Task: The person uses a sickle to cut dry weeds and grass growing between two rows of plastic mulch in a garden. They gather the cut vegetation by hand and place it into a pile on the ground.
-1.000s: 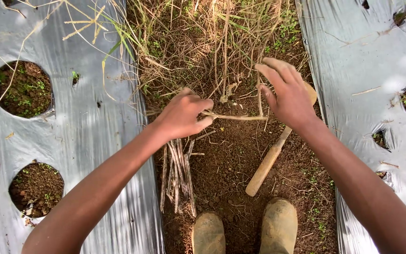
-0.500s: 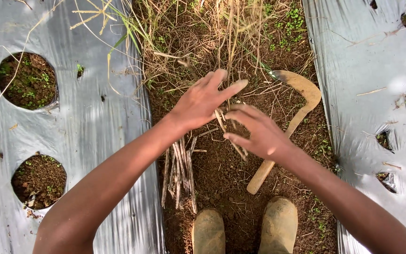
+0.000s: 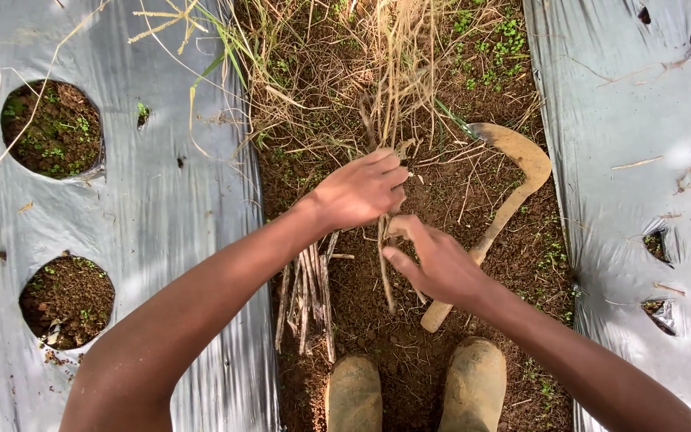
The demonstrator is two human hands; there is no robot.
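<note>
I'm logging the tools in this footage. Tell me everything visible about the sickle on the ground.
The sickle lies flat on the bare soil path between two plastic mulch sheets. Its curved, rust-brown blade arcs to a tip pointing left, near the dry grass. A pale wooden handle runs down-left toward the boots; the right hand covers its middle part. Whether the hand touches it cannot be told.
</note>
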